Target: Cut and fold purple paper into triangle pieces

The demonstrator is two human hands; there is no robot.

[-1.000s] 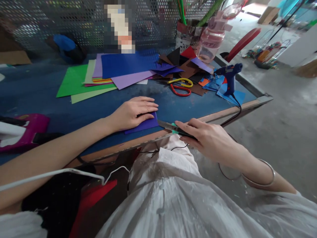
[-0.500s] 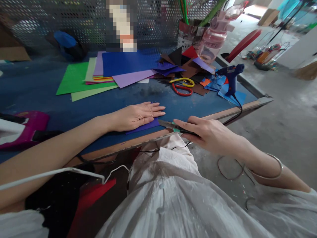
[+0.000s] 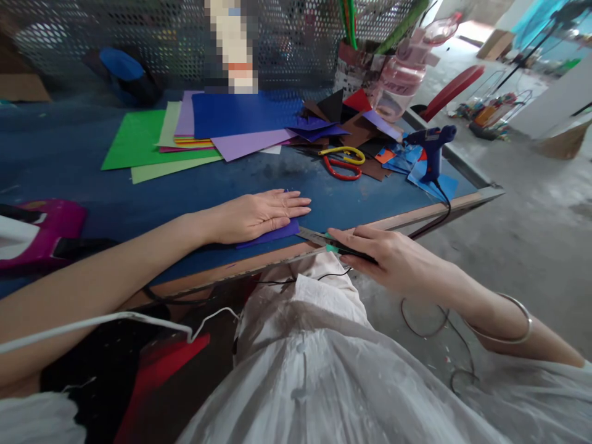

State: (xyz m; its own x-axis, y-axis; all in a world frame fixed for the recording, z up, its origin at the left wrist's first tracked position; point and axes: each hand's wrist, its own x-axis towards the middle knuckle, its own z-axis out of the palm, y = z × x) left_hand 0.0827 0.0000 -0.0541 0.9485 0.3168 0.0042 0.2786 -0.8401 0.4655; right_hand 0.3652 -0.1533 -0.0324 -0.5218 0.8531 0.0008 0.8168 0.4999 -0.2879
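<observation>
My left hand (image 3: pixel 263 216) lies flat with its fingers stretched out on a small purple sheet (image 3: pixel 282 232), pressing it to the tabletop near the front edge. Most of the sheet is hidden under the palm. A utility knife (image 3: pixel 345 246) with a dark and green handle is gripped in my right hand (image 3: pixel 393 256), just off the table's edge. Its bare blade points left, the tip close to the sheet's right corner; whether it touches the paper I cannot tell.
Behind my hands lie stacked coloured sheets (image 3: pixel 245 117), scissors (image 3: pixel 342 163) with yellow and red handles, and paper scraps (image 3: pixel 365 129). A blue glue gun (image 3: pixel 432 148) with a trailing cord stands at the right, near a pink bottle (image 3: pixel 398 92). A magenta device (image 3: pixel 60 231) sits at left.
My right hand and the knife have shifted slightly right and down, away from the sheet. My left hand stays flat on the purple sheet. The view has moved a little.
</observation>
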